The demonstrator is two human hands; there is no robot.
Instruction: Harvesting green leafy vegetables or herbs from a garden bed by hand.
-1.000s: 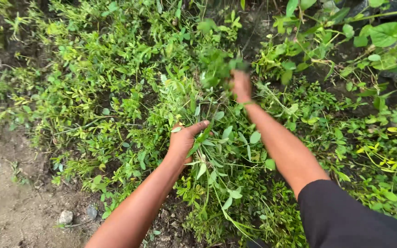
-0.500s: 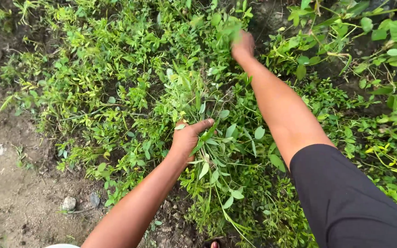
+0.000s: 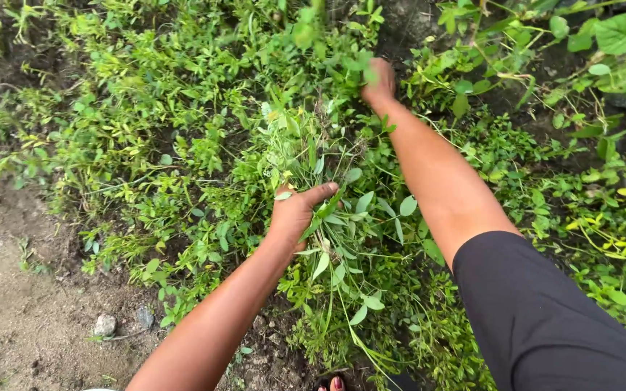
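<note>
A bunch of weeds point(image 3: 327, 217) was gripped by the left hand point(image 3: 295, 213), while leafy stems at twelve o'clock were clutched by the right hand point(image 3: 380, 80); stems might have snapped, leaving roots.

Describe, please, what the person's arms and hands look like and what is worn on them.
Both hands are bare, with no gloves, rings or watch visible. The left hand joins a forearm bare to the frame edge. The right hand joins a bare forearm; a black sleeve covers the upper arm from about the elbow.
</note>
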